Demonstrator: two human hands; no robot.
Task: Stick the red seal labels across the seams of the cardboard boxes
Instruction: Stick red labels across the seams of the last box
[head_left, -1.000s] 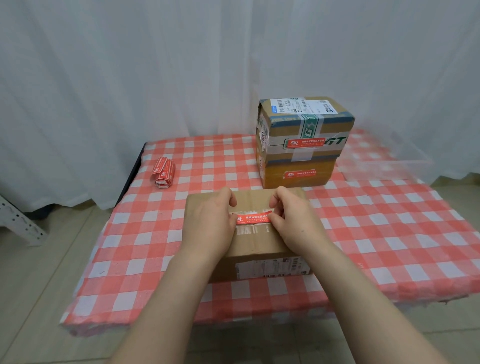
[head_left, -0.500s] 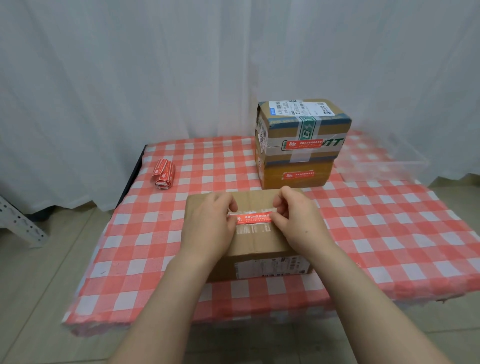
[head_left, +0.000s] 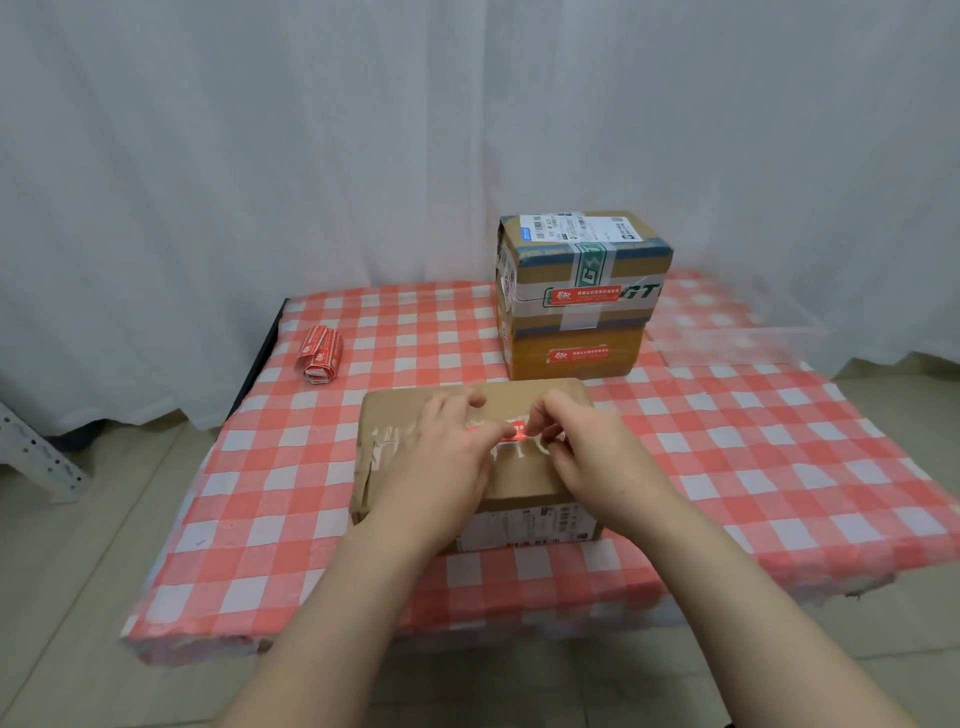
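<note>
Left hand: we are curling our left hand over the top of the near cardboard box. Thumb and forefinger are closing narrowly on the left end of the red seal label, though motion blur is hiding the exact contact.
Right hand: we are bending our right hand inward, its fingertips pinching the label's right end with almost no gap.
Red seal label: it is lying between our two sets of fingertips, on the box top over the taped seam, with only a short red stretch showing.
Near box: it is sitting under both our palms on the checked tablecloth.
Stacked boxes: the upper box is resting on the lower box just beyond our right fingers, and each is carrying a red label on its front.
Label roll: the roll of red labels is lying well to the left of our left fingers, farther away on the cloth.
Clear bin: a clear plastic bin is standing beyond and to the right of our right fingers.
</note>
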